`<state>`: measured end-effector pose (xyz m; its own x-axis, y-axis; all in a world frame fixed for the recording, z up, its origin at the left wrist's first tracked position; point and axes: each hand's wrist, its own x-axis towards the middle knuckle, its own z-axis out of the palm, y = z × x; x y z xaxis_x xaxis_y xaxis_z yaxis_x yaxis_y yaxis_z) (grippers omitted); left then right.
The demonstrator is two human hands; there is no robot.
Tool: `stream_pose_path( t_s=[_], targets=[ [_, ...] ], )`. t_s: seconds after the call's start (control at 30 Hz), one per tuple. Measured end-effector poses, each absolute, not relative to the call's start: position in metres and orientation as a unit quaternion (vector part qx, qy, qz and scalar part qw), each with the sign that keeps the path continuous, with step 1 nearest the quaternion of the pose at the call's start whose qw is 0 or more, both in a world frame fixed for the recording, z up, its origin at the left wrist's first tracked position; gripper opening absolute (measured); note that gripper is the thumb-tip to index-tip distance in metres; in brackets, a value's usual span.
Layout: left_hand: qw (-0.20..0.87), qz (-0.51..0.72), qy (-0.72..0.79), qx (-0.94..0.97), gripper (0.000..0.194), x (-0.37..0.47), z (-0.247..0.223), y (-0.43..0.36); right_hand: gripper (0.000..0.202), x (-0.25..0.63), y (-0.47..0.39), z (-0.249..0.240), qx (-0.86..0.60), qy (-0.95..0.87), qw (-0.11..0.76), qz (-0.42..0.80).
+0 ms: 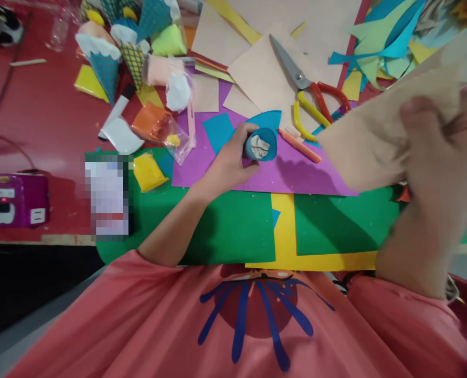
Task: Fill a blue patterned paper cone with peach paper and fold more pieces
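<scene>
My left hand (pixel 229 163) is wrapped round a blue paper cone (pixel 271 144) above the purple sheet (pixel 233 176). Crumpled whitish paper (pixel 259 147) fills the cone's open top, which faces the camera. At the right, my right hand (pixel 430 136), somewhat blurred, grips a piece of beige paper (pixel 363 142) raised over the table. Its thumb lies on the paper, and the other fingers are mostly hidden. An orange crayon-like stick (pixel 300 146) lies just right of the cone.
Scissors (pixel 300 80) with red and yellow handles lie on beige sheets (pixel 257 73). Finished paper cones (pixel 103 63) and clay packets (pixel 149 170) are at the upper left. A phone-like object (pixel 108 197) and purple box (pixel 21 199) lie left. Paper scraps (pixel 386 39) pile up at the upper right.
</scene>
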<state>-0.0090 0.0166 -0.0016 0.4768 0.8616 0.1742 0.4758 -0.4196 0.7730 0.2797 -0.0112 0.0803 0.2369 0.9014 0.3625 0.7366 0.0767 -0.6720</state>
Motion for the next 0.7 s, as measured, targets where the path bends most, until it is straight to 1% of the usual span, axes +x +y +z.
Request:
stream_pose_path(
  t_s=[0.07, 0.13, 0.2, 0.33, 0.4, 0.47, 0.53, 0.57, 0.63, 0.67, 0.7],
  targets=[
    [0.323, 0.267, 0.436, 0.796, 0.049, -0.009, 0.000, 0.015, 0.041, 0.250, -0.003, 0.067, -0.609, -0.662, 0.432, 0.069],
    [0.313, 0.245, 0.457, 0.796, 0.050, -0.009, 0.000, 0.012, 0.042, 0.231, 0.004, 0.052, -0.610, -0.661, 0.436, 0.017],
    [0.304, 0.232, 0.472, 0.794, 0.052, -0.007, 0.000, 0.009, 0.044, 0.219, 0.004, 0.038, -0.605, -0.671, 0.428, 0.023],
    [0.321, 0.225, 0.458, 0.798, 0.053, -0.001, 0.000, 0.004, 0.047, 0.204, -0.010, 0.022, -0.552, -0.701, 0.443, 0.090],
    [0.345, 0.214, 0.444, 0.798, 0.056, 0.002, 0.000, 0.004, 0.046, 0.197, -0.019, 0.018, -0.541, -0.711, 0.433, 0.119],
    [0.365, 0.204, 0.439, 0.795, 0.059, 0.003, -0.001, 0.004, 0.044, 0.190, -0.025, 0.015, -0.508, -0.727, 0.435, 0.152],
    [0.382, 0.203, 0.439, 0.788, 0.058, 0.002, -0.003, 0.004, 0.046, 0.186, -0.029, 0.013, -0.458, -0.750, 0.434, 0.200],
    [0.393, 0.210, 0.438, 0.781, 0.056, 0.000, -0.004, 0.004, 0.049, 0.185, -0.031, 0.012, -0.434, -0.759, 0.431, 0.224],
    [0.421, 0.243, 0.421, 0.766, 0.051, -0.003, -0.006, 0.003, 0.063, 0.185, -0.032, 0.011, -0.395, -0.768, 0.429, 0.263],
    [0.432, 0.264, 0.409, 0.760, 0.051, -0.005, -0.007, 0.002, 0.065, 0.185, -0.033, 0.011, -0.382, -0.767, 0.434, 0.279],
    [0.438, 0.283, 0.397, 0.755, 0.052, -0.007, -0.008, 0.002, 0.064, 0.186, -0.033, 0.012, -0.373, -0.764, 0.439, 0.292]
  ],
)
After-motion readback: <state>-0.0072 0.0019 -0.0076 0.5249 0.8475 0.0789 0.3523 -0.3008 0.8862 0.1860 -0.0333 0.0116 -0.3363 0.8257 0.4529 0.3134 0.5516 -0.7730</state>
